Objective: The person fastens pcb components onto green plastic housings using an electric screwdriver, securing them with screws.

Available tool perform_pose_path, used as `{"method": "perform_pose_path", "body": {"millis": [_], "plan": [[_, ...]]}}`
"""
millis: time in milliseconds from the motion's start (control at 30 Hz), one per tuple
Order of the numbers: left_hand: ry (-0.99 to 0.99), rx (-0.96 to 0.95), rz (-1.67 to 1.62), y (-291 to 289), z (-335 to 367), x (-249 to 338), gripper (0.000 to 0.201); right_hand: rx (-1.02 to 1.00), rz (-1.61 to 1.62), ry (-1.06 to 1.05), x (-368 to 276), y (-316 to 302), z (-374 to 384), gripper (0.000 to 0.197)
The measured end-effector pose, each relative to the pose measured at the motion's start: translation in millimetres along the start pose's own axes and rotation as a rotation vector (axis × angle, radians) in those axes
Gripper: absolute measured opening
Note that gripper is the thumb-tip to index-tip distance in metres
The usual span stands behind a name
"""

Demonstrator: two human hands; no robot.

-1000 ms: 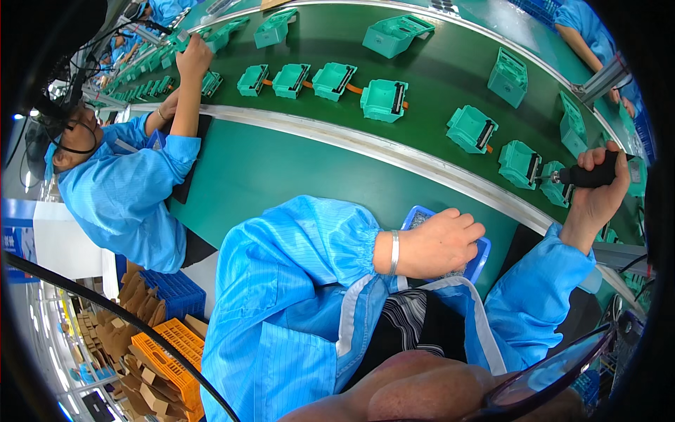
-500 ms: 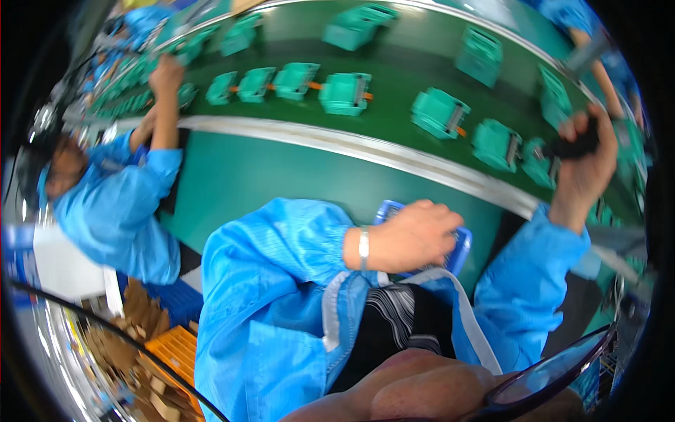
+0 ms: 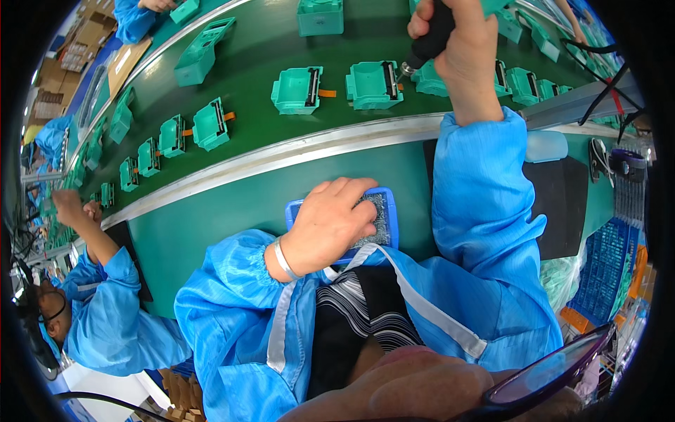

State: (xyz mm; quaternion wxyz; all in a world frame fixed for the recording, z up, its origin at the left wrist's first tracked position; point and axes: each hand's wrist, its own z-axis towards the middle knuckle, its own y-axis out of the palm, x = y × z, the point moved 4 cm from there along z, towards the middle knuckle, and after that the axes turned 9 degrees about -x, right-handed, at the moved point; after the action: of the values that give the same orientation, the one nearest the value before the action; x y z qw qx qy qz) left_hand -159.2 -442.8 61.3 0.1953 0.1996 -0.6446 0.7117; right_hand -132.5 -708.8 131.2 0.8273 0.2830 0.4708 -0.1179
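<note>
My left hand (image 3: 325,226) rests over a blue tray (image 3: 392,218) filled with small metal pieces that look like screws. Its fingers are curled in, and whatever lies between the fingertips is hidden. Raised over the belt at the upper right, my right hand (image 3: 470,53) is wrapped round a black power screwdriver (image 3: 432,36). The metal tip of the screwdriver points down beside a green plastic housing (image 3: 374,86) with a black strip along its right side. Another green housing (image 3: 298,91), with an orange tab, sits just left of it.
A green conveyor belt (image 3: 247,98) carries more green housings in rows. A metal rail (image 3: 281,160) divides it from the green worktable (image 3: 190,228). At left, a co-worker in blue (image 3: 116,327) reaches to the belt. A black mat (image 3: 562,204) and blue crate (image 3: 601,271) are at right.
My view has swung right. My right hand with the screwdriver now reaches farther over the belt, its tip by a housing. My left hand stays at the blue tray.
</note>
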Motion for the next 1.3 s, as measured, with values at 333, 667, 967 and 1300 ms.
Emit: {"method": "perform_pose_path", "body": {"millis": [333, 667, 967, 1300], "plan": [[-0.002, 0.036, 0.001, 0.4, 3.1, -0.3, 0.027, 0.004, -0.063, 0.055, 11.0, 4.3, -5.6, 0.028], [-0.045, 0.086, -0.03, 2.4, 6.4, -2.3, 0.021, -0.005, -0.034, 0.036, 20.3, 1.6, -6.5, 0.026], [-0.07, 0.123, -0.11, -4.9, 8.8, 0.0, 0.021, -0.031, 0.005, 0.017, 25.4, -0.9, -8.5, 0.027], [-0.101, 0.163, -0.233, -2.6, 12.7, -1.1, 0.015, -0.097, 0.069, 0.038, 39.8, -8.4, -10.0, 0.028]]}}
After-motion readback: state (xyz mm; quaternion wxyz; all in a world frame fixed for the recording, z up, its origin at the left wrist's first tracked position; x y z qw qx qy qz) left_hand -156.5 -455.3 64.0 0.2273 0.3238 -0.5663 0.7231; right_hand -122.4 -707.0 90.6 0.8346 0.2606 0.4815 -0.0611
